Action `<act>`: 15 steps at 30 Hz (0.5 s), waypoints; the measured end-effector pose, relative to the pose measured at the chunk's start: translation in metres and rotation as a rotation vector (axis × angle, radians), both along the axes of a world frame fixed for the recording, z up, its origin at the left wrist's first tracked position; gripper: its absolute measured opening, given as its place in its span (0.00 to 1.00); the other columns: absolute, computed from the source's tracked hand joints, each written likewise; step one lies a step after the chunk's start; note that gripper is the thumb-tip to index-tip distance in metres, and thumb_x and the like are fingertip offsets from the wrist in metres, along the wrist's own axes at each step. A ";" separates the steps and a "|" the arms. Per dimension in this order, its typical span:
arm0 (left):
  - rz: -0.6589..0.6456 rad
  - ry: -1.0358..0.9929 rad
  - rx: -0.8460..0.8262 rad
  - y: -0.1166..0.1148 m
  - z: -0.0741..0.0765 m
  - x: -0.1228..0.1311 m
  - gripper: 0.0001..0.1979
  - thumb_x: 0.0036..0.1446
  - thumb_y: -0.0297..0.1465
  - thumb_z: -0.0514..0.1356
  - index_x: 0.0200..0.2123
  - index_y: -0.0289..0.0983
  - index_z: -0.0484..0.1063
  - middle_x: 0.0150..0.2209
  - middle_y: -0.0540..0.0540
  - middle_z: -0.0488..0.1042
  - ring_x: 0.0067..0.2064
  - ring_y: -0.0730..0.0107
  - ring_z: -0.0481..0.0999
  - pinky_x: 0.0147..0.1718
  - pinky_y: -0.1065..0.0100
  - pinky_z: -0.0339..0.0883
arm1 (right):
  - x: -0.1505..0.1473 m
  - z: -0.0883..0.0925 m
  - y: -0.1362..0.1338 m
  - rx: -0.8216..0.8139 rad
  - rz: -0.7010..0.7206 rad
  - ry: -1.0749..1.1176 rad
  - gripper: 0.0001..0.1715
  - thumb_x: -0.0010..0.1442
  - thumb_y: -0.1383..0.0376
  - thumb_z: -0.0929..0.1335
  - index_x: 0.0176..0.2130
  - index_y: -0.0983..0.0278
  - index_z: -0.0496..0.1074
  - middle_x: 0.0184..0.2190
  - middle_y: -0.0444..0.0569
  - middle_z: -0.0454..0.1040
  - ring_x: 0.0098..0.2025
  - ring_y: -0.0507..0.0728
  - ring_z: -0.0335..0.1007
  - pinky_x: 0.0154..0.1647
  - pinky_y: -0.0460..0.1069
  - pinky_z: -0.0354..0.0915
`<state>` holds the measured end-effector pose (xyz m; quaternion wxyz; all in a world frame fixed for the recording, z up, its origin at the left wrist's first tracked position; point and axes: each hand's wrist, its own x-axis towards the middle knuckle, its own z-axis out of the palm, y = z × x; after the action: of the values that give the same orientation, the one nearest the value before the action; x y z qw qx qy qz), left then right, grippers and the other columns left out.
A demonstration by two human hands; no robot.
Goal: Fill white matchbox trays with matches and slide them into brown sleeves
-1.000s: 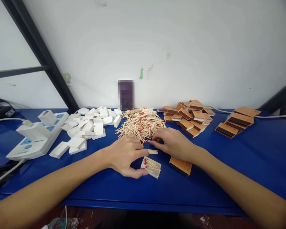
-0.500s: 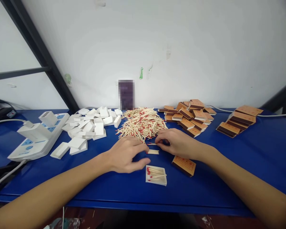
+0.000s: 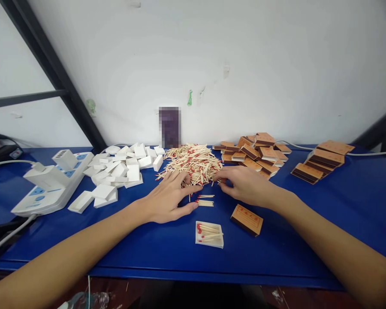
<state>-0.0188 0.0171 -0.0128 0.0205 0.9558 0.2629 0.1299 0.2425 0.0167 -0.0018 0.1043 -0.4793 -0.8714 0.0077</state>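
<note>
My left hand (image 3: 170, 197) is open, thumb and fingers spread. Its fingers reach the near left edge of a heap of red-tipped matches (image 3: 194, 161); its thumb lies by the heads of a small row of matches (image 3: 206, 203). One more match (image 3: 207, 196) lies just beyond that row. At the heap's near right edge is my right hand (image 3: 244, 184), fingertips among loose matches, thumb and forefinger slightly apart. Closer to me, a white matchbox tray (image 3: 223, 241) contains several matches. Right of it lies an orange-brown matchbox sleeve (image 3: 247, 219).
White empty trays (image 3: 133, 171) are piled on the left, beside a white power strip (image 3: 53, 199) with plugged-in chargers. Matchbox sleeves (image 3: 252, 152) are heaped at the back right, with another stack of sleeves (image 3: 326, 159) farther right. A pixelated dark rectangle (image 3: 170, 127) stands against the wall.
My right hand has moved away from me to the heap, leaving a match beyond the small row. My left hand has shifted slightly forward, its fingers now at the heap.
</note>
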 end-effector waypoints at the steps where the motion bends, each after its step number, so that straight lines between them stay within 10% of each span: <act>1: 0.004 0.007 0.011 0.000 0.000 0.001 0.25 0.66 0.45 0.51 0.60 0.40 0.67 0.45 0.40 0.63 0.45 0.57 0.63 0.46 0.54 0.60 | -0.002 -0.001 0.000 0.011 -0.009 -0.008 0.08 0.60 0.68 0.64 0.35 0.61 0.74 0.32 0.46 0.76 0.33 0.55 0.69 0.32 0.48 0.56; 15: 0.019 0.046 0.035 0.001 0.000 0.002 0.26 0.66 0.46 0.51 0.60 0.38 0.67 0.46 0.39 0.62 0.46 0.55 0.63 0.46 0.53 0.60 | -0.018 -0.006 -0.001 -0.004 -0.267 0.063 0.10 0.57 0.62 0.66 0.29 0.60 0.76 0.29 0.47 0.77 0.31 0.56 0.69 0.28 0.49 0.53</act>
<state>-0.0171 0.0177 -0.0124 -0.0034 0.9562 0.2701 0.1124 0.2243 0.0155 -0.0075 0.1306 -0.5908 -0.7961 0.0103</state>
